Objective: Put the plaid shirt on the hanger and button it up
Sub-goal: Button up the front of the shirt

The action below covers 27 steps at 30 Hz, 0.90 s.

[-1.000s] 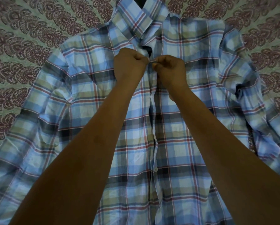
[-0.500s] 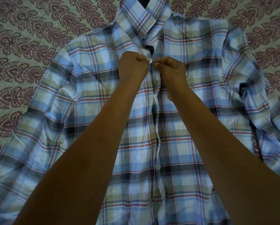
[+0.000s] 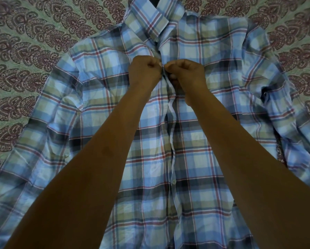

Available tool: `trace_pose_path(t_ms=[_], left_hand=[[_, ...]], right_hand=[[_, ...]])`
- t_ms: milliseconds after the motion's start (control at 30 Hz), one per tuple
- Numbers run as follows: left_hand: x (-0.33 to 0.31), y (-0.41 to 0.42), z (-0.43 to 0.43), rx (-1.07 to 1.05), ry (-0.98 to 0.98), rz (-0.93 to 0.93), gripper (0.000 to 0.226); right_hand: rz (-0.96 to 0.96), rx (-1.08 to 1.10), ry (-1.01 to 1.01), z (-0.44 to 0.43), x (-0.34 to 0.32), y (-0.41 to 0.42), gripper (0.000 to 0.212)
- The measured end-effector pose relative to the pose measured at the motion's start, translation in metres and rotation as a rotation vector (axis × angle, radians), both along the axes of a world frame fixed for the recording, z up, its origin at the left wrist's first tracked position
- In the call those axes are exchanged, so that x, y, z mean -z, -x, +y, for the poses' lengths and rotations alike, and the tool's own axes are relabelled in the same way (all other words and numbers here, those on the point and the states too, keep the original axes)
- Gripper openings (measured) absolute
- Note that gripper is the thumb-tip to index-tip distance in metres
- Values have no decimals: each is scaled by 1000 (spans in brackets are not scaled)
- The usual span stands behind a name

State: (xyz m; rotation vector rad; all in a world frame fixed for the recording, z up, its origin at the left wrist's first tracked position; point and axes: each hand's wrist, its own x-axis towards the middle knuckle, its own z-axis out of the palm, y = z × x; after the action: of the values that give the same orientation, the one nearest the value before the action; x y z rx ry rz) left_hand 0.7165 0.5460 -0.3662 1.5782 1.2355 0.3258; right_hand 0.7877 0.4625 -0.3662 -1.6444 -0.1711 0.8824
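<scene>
Surface: paisley-print bedspread, pale green with maroon motifs, showing along the top, left and right edges of the view.
Plaid shirt: lies front-up and spread flat on the bedspread, filling most of the view; blue, green and dark checks with red and white lines.
Collar: at the top of the view, folded down, with a dark shape in its opening; cannot tell what it is.
Left hand: over the upper chest just below the collar, fingers clenched and pinching the fabric edge on its side of the front opening.
Right hand: directly beside the left hand, the 2 almost touching at the centre line, fingers curled and pinching the opposite edge.
Button under the hands: hidden by the fingers; cannot tell whether it is through its hole.
Placket: runs down from the hands between the 2 forearms; its white edge stands slightly raised, with a thin dark gap beside it.
Button: 1 white button visible on the placket, well below the hands.
Left sleeve: spread outward, flat.
Right sleeve: bunched and creased near the right edge.
</scene>
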Motion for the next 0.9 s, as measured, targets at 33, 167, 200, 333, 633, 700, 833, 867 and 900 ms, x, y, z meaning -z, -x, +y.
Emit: trace_pose_path(t_ms=[33,167,200,333,633,700,833,867,900], left_hand=[[1,1,1,4,9,0,36],[-1,-1,3,-21,118,-10,32],[-2,-2,3,-35,157,-5,31],[-6,-2,0,-87,278,-89,24],[-3,-2,-2,-170,395,-155,18],[0,-1,-3,-192,352,-172,13],[1,3,-6,-219,393,-240,5],[0,4,-6,-219,411,-248,4],[-1,5,-6,-215,432,-257,5]], right_hand=[[-64,1,12,1,2,1,18],[-333,22,77,6,10,10,16],[-385,26,93,6,9,13,15],[-513,48,69,8,11,23,14],[-551,74,34,5,22,26,8],[-538,83,12,4,22,28,9],[-513,105,-3,1,25,32,13],[-505,112,-9,1,25,32,14],[-492,123,-15,1,26,32,14]])
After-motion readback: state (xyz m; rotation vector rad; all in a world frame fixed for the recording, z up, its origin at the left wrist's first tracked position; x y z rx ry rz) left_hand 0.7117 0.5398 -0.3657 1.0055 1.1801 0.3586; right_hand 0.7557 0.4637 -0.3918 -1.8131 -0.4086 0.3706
